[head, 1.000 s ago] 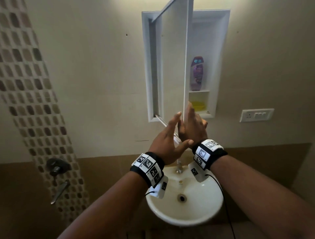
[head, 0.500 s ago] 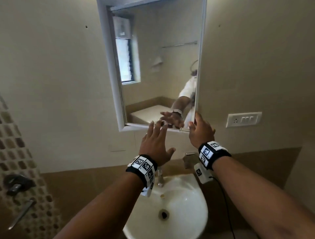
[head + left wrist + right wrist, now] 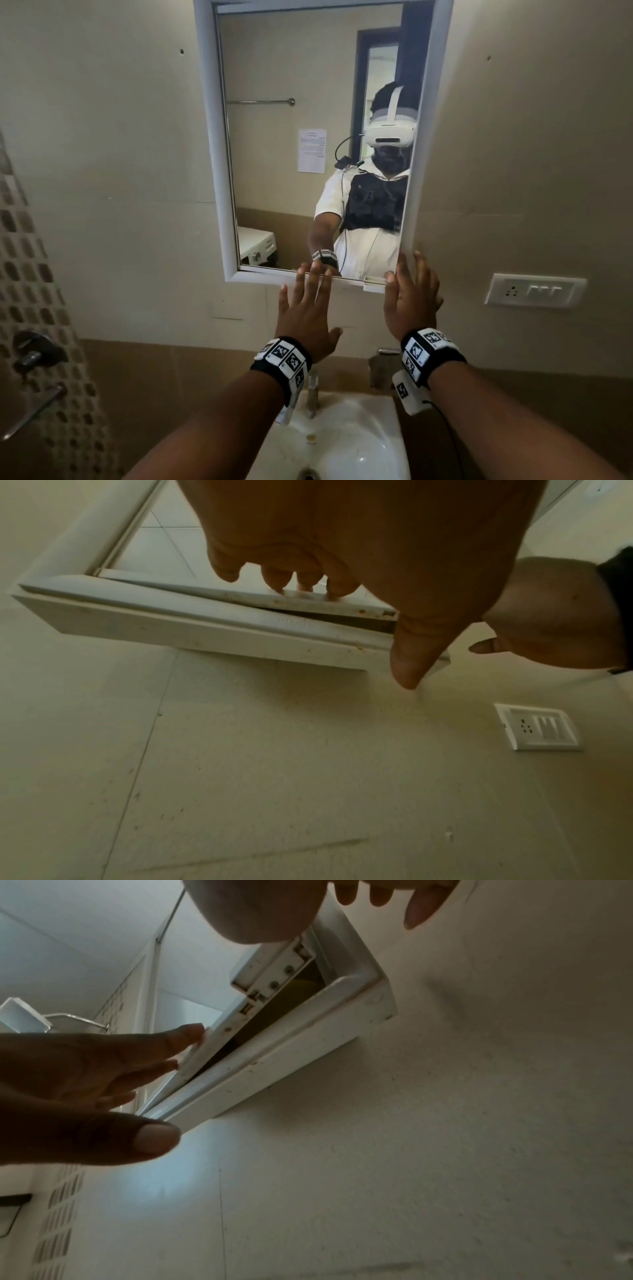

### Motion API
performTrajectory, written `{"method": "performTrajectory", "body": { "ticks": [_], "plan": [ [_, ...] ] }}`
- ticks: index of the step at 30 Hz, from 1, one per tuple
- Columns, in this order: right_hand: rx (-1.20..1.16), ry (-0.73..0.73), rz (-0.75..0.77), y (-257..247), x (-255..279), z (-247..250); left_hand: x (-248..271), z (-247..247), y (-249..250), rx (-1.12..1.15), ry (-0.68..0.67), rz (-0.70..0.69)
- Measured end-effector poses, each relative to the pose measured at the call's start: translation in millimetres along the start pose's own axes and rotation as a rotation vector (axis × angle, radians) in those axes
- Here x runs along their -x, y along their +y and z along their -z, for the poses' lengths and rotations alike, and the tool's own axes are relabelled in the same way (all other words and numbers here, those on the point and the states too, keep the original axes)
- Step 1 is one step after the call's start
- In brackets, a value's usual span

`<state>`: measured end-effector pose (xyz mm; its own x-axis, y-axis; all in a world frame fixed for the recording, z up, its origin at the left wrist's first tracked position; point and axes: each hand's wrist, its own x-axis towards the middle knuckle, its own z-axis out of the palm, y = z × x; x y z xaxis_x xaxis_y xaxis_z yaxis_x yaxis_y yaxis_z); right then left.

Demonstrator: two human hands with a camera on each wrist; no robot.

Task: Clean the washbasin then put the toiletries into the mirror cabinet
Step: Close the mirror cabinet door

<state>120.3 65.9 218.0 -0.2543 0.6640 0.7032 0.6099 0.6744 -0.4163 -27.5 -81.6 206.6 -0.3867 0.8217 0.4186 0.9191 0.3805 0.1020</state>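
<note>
The mirror cabinet's door (image 3: 291,171) stands almost shut in its white frame (image 3: 213,144), with a narrow gap left along the bottom (image 3: 342,615). My left hand (image 3: 310,291) is flat, its straight fingertips (image 3: 308,587) touching the door's lower edge. At the door's lower right corner my right hand (image 3: 409,287) lies with its fingers extended. Through the gap something yellow (image 3: 303,987) shows inside; the other toiletries are hidden. The white washbasin (image 3: 359,445) sits below my wrists.
A chrome tap (image 3: 311,394) rises at the back of the basin. A white switch and socket panel (image 3: 534,289) is on the wall right of the cabinet. Mosaic tiling and a metal valve handle (image 3: 34,349) are at the far left.
The mirror door has swung from wide open to nearly shut against its frame. Both hands followed it, and now lie flat at its lower edge.
</note>
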Motion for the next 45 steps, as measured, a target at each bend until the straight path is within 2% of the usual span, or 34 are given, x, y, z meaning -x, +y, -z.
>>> {"method": "performTrajectory", "body": {
  "ticks": [13,30,36,41,45],
  "plan": [
    [-0.234,0.037,0.001,10.8,-12.1,-29.2,-11.6,-15.4,8.8,-0.013,-0.047,0.094],
    [-0.210,0.066,-0.030,8.1,-12.9,-33.5,-16.9,-13.6,15.9,-0.039,-0.038,0.114],
    [-0.285,0.099,-0.104,-5.9,-9.5,-30.6,-17.6,-10.3,7.6,-0.018,-0.043,0.076],
    [-0.302,0.090,-0.194,-18.9,24.2,-43.8,10.5,-19.7,-14.0,0.002,-0.039,0.077],
    [-0.280,-0.002,-0.046,-43.7,78.4,-70.2,48.9,-32.2,-48.0,-0.031,-0.029,0.171]
  ]
}}
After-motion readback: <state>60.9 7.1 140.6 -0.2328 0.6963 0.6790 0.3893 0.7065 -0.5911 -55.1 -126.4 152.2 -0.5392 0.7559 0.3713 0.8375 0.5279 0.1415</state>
